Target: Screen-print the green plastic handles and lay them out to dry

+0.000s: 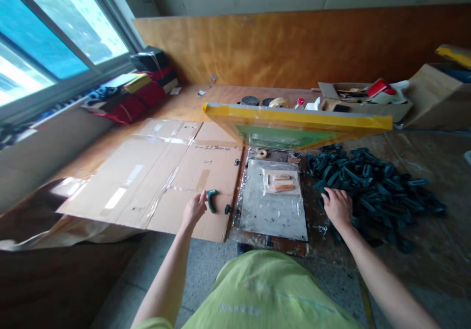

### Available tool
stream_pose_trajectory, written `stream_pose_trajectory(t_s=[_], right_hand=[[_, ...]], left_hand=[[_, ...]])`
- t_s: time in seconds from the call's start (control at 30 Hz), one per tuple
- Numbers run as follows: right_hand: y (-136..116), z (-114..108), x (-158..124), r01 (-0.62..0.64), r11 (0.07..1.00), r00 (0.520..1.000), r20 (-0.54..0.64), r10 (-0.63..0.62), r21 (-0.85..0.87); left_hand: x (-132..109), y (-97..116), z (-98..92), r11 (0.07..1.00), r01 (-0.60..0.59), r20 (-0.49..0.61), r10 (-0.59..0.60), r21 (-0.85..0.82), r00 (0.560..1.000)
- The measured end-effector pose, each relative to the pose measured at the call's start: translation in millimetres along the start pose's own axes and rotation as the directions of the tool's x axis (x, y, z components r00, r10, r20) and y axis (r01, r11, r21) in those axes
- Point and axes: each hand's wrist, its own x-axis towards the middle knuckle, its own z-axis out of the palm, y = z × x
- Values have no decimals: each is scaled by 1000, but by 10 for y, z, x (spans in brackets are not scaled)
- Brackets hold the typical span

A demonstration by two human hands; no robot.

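My left hand (195, 208) pinches one end of a small dark green curved plastic handle (211, 202) just above the flat cardboard. The handle's free end curves downward, away from my fingertips. Over on the right, my right hand (338, 207) is at the near left edge of a heap of similar dark green plastic parts (371, 186), thumb apart from the bent fingers. No part shows clearly in that hand. Between the hands lies a grey metal plate (270, 216) with a clear plastic-wrapped jig (282, 181) on it.
A yellow-taped screen frame (298, 117) stands tilted up behind the plate. Flattened cardboard (121, 181) covers the left side. A tape roll (262, 153) sits behind the jig. Open cardboard boxes (382, 109) stand at the back right, red bundles (128, 105) by the window.
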Motion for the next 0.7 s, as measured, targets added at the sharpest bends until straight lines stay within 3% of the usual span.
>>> stream_pose_trajectory(t_s=[0.1, 0.17, 0.3, 0.37, 0.43, 0.53, 0.7], right_hand=[[-439, -73, 225, 280, 927, 959, -34, -281, 251], [-744, -72, 393, 405, 854, 908, -35, -418, 328], [-1136, -24, 614, 499, 819, 848, 37, -529, 285], [-1234, -29, 620, 491, 835, 850, 73, -521, 248], [-1302, -57, 570, 468, 860, 865, 96, -493, 202], [-1324, -112, 477, 438, 888, 889, 83, -451, 139], [-919, -239, 631, 306, 917, 945, 31, -324, 254]], left_hand=[[30, 515, -39, 960, -99, -28, 95, -262, 995], [33, 987, -82, 841, -225, -87, 210, -492, 974], [16, 1857, -228, 539, -406, -219, 377, -738, 900], [22, 2128, -291, 466, -427, -237, 411, -775, 880], [33, 2271, -325, 458, -423, -220, 432, -782, 875], [2, 2270, -338, 476, -412, -200, 434, -777, 878], [-275, 1831, -342, 592, -332, -117, 371, -734, 921]])
